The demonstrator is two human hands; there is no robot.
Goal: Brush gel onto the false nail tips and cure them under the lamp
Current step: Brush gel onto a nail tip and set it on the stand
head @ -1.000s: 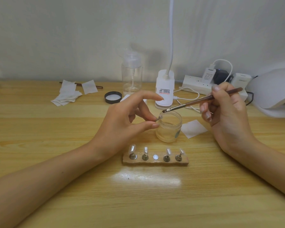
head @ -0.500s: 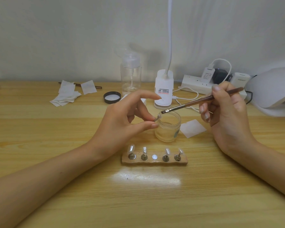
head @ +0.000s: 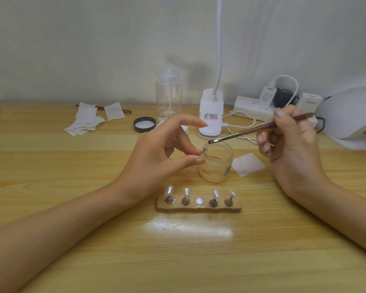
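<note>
Desk lamp base (head: 211, 106): label print unreadable. Left hand (head: 156, 157) pinches nail tip (head: 203, 149) at jar (head: 217, 168) rim. Right hand (head: 290, 144) grips brush (head: 251, 131), bristles just above tip.

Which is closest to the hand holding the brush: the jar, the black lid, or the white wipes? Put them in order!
1. Glass jar, just left of the right hand.
2. Black lid, farther left, toward the wall.
3. Pile of wipes, far left.

Pale wall (head: 93, 39), light wood table (head: 72, 261), glossy glare patch (head: 190, 227)
</note>
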